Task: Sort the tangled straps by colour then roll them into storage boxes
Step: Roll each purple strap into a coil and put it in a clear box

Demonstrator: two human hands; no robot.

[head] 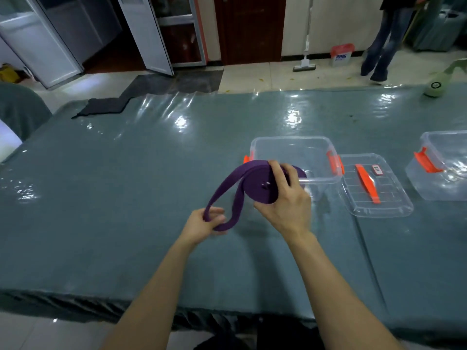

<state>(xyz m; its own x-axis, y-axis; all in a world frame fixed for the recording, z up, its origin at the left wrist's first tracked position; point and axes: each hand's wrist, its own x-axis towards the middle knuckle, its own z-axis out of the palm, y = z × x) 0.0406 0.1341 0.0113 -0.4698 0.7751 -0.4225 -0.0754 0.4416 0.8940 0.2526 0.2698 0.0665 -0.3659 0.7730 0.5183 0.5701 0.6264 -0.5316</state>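
Teal desk (126,198) holds two clear boxes, near box (290,147) and far-right box (442,183), plus one lid (379,205), label (377,169) unreadable. One purple strap (262,188): right hand (285,205) grips its roll beside near box, left hand (202,222) pinches its loop.

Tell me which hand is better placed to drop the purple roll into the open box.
Right, probably. The right hand grips the rolled purple fabric strap by the near rim of the clear plastic storage box with orange latches; the left hand only holds the strap's loose tail, farther from it.
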